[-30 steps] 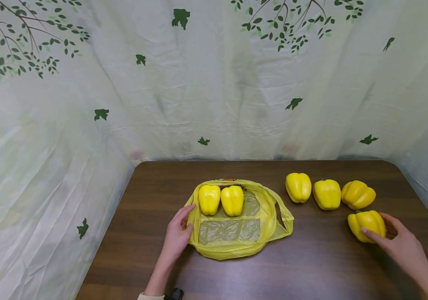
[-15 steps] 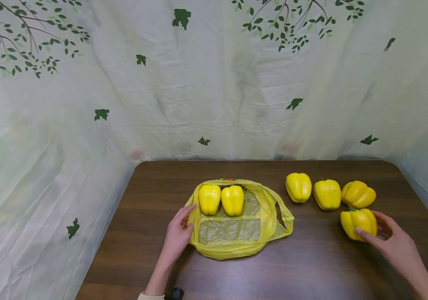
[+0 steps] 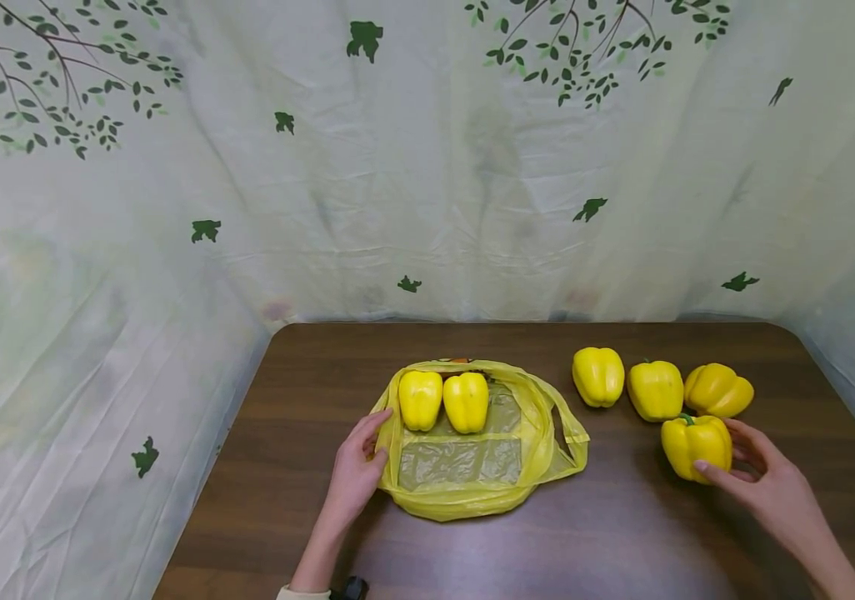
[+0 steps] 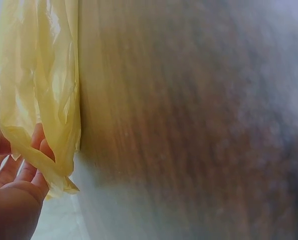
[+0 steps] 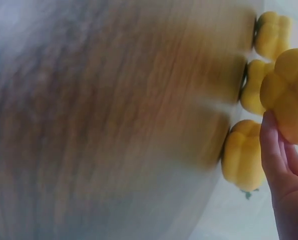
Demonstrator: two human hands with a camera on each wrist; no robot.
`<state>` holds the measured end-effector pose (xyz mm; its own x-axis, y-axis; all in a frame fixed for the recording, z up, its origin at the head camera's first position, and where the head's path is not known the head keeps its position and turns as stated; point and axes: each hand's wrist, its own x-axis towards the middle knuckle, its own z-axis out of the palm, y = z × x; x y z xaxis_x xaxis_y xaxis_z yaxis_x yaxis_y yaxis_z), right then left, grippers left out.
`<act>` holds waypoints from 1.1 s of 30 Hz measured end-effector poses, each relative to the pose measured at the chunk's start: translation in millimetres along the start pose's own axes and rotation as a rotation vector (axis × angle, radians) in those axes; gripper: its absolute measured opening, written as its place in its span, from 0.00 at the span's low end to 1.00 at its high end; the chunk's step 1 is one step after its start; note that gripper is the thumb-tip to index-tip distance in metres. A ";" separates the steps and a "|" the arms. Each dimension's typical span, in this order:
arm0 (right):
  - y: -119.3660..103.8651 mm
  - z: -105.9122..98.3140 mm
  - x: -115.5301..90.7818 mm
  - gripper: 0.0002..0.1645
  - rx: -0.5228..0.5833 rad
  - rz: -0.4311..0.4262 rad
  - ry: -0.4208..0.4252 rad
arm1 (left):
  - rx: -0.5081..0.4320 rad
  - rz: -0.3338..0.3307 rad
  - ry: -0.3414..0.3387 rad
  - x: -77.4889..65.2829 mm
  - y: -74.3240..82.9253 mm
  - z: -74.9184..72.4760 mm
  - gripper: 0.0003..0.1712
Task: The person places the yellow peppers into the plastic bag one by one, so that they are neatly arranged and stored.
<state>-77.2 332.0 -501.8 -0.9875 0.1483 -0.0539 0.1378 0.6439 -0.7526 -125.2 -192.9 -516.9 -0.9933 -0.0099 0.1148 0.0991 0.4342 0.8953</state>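
Note:
My right hand [image 3: 761, 479] holds a yellow bell pepper [image 3: 697, 448], thumb on its near side and fingers round its right side. In the right wrist view, this pepper [image 5: 291, 95] is raised off the table. My left hand [image 3: 356, 467] grips the left edge of a yellow plastic bag [image 3: 465, 504] lying with its mouth wide. The left wrist view has the fingers [image 4: 26, 172] hooked through and behind the thin plastic [image 4: 58, 100]. Two yellow bell peppers [image 3: 421, 402] [image 3: 466, 403] lie side by side at the back of the bag.
Three more yellow bell peppers [image 3: 598, 377] [image 3: 655, 391] [image 3: 718, 390] stand in a row at the back right of the brown wooden table [image 3: 307, 358]. The bag's loose handle [image 3: 570, 442] sticks out on its right. A leaf-printed curtain [image 3: 427, 183] hangs behind.
The right hand has moved left with the bell pepper, lifting it and bringing it in front of the row. The left hand and the bag have stayed put.

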 end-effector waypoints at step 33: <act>-37.2 35.4 17.6 0.48 0.113 -0.160 -0.040 | -0.005 -0.007 0.003 -0.4 -0.3 1.4 0.33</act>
<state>-102.4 284.1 -498.0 -0.9987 0.0195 0.0481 -0.0285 0.5685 -0.8222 -124.9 -191.8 -517.8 -0.9938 -0.0157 0.1101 0.0927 0.4299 0.8981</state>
